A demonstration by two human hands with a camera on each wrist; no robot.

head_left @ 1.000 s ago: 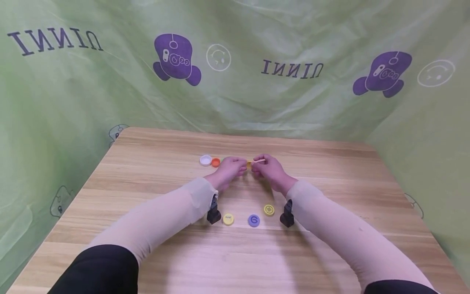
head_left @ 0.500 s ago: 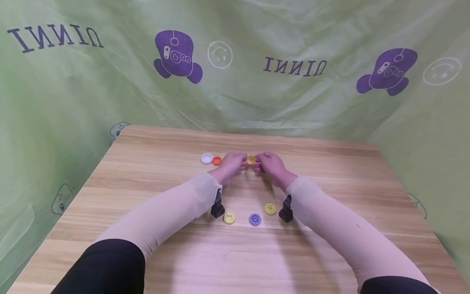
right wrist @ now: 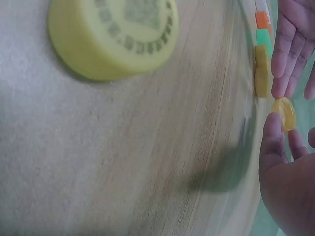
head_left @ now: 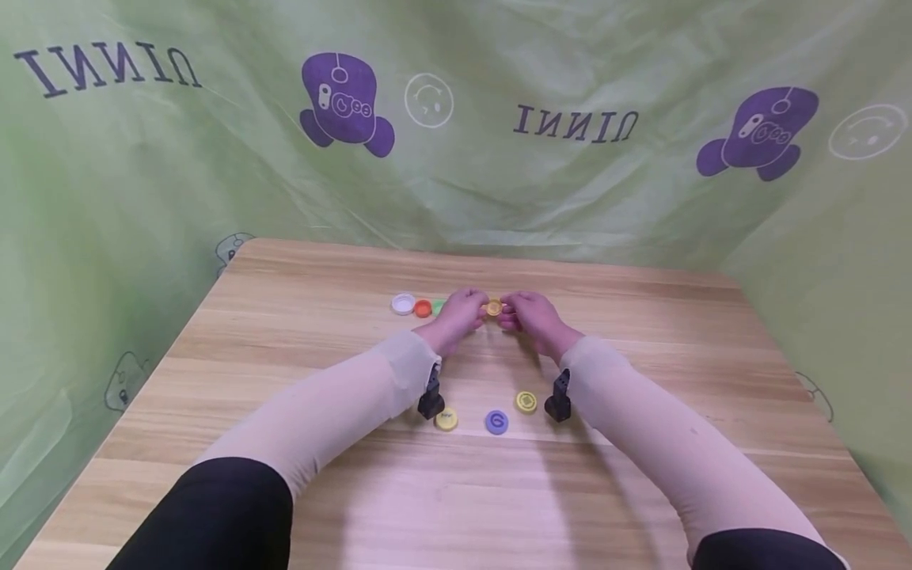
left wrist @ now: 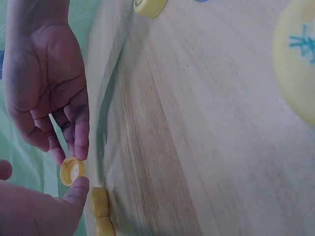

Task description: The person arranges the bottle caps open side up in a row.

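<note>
A yellow-orange bottle cap hangs just above the table, between the fingertips of both hands. My right hand pinches it, and its hollow side shows in the left wrist view. My left hand reaches in from the other side with fairly straight fingers, and a fingertip touches the cap. Its thumb stands apart. Beside the left hand runs a row of caps: a white cap, an orange-red cap, a green cap and two yellow caps, which the left hand hides in the head view.
Nearer the body lie a pale yellow cap, a blue-purple cap and a yellow cap, beneath the wrist cameras. The wooden table ends at a green curtain at the back and sides.
The held bottle cap has turned from edge-on to face the head camera. Both hands have shifted slightly to the right in view, and the green cap shows more.
</note>
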